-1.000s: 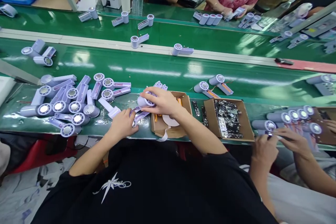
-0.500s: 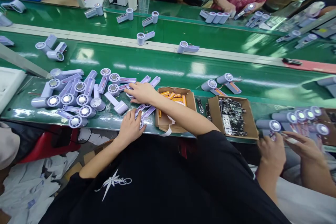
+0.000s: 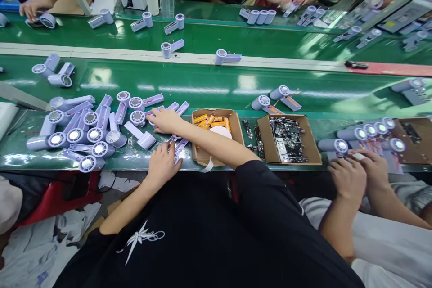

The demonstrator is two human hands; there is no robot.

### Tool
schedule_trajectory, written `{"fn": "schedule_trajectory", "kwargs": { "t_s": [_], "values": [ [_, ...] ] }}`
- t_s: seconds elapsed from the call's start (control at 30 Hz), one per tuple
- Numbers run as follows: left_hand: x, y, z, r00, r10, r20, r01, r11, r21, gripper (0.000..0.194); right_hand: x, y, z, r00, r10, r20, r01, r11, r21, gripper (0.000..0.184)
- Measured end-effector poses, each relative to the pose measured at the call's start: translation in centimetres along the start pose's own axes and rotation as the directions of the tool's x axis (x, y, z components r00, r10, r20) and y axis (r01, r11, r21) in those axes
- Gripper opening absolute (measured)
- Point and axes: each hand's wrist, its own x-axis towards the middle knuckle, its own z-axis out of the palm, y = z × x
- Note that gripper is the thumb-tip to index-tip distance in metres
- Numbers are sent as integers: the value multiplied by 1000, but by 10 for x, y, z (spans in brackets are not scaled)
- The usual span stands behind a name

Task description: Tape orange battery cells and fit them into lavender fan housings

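My left hand (image 3: 164, 160) rests at the bench's near edge, fingers curled over a lavender handheld fan body (image 3: 176, 158) that is mostly hidden beneath it. Stretched across to the left, my right hand (image 3: 166, 120) has its fingertips down on the handle of another lavender fan body (image 3: 137, 118), whose round head faces up. Just below lies a fan body (image 3: 146, 139) with its head turned down. Past my right wrist, open fan handles (image 3: 182, 108) with wiring poke out. To the left, several fan bodies (image 3: 77, 135) are heaped together.
A cardboard box (image 3: 239, 137) holds orange battery cells and a white disc. Right of it, another box (image 3: 313, 155) contains small circuit boards. A co-worker's hands (image 3: 351, 171) work at far right beside fans. Green conveyor belts (image 3: 202, 83) carry scattered fan bodies.
My right hand has let go of the fan body held near the battery box and moved left to another one. My left hand has stayed over its fan body.
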Motion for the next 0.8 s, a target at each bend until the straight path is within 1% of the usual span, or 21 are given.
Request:
{"fn": "schedule_trajectory", "kwargs": {
  "t_s": [0.07,0.1,0.13,0.17,0.2,0.23,0.27,0.3,0.33,0.37,0.43,0.47,0.5,0.53,0.57,0.63,0.67,0.7,0.73,0.8],
  "values": [
    [-1,-1,3,999,15,-32,-15,1000,-9,70,-19,1,-5,998,-66,12,65,995,76,65],
    [-2,-3,4,998,29,-54,-29,1000,-9,70,-32,6,-9,994,-108,-13,109,985,132,64],
    [-3,-6,5,996,46,-79,-47,999,-11,71,-49,13,-14,988,-136,-65,147,969,196,61],
    [-2,-11,3,992,63,-106,-65,998,-18,70,-68,21,-20,981,-134,-138,167,951,262,58],
    [-1,-16,0,988,80,-135,-85,996,-34,69,-91,31,-25,973,-88,-213,155,934,323,54],
    [3,-23,-4,982,98,-164,-108,993,-55,67,-116,40,-29,960,0,-279,111,918,380,49],
    [7,-29,-11,975,114,-192,-131,988,-77,64,-143,48,-31,939,115,-324,38,902,430,45],
    [14,-35,-19,968,127,-214,-150,984,-94,60,-171,54,-31,903,248,-352,-57,879,473,40],
    [21,-39,-28,964,137,-227,-163,981,-100,58,-197,59,-28,850,376,-371,-149,844,515,37],
    [29,-42,-38,962,150,-227,-176,980,-97,55,-222,61,-22,790,477,-385,-215,803,556,35],
    [47,-41,-56,958,211,-195,-229,970,-77,51,-264,62,-5,677,610,-411,-292,735,612,32],
    [56,-36,-62,949,267,-166,-281,957,-66,49,-280,59,6,627,657,-418,-320,707,630,30],
    [66,-29,-67,930,344,-131,-354,933,-64,47,-293,54,16,585,691,-424,-338,684,647,28],
    [77,-19,-70,896,434,-95,-441,895,-70,45,-302,48,25,554,716,-424,-349,663,663,27],
    [87,-7,-70,849,525,-59,-528,845,-84,43,-309,41,33,531,735,-422,-350,644,680,26],
    [108,19,-64,739,674,8,-669,735,-110,37,-316,27,44,512,755,-410,-332,613,717,27],
    [118,33,-59,691,722,39,-714,690,-115,34,-316,22,48,505,764,-402,-321,599,733,29],
    [128,47,-53,657,751,69,-743,660,-107,35,-315,18,50,496,773,-395,-314,584,748,31],
    [136,59,-47,636,765,98,-761,643,-85,39,-314,16,52,486,783,-389,-309,570,761,33],
    [148,78,-35,614,776,144,-782,623,-19,46,-313,16,53,464,799,-382,-304,549,779,35]
  ]
}}
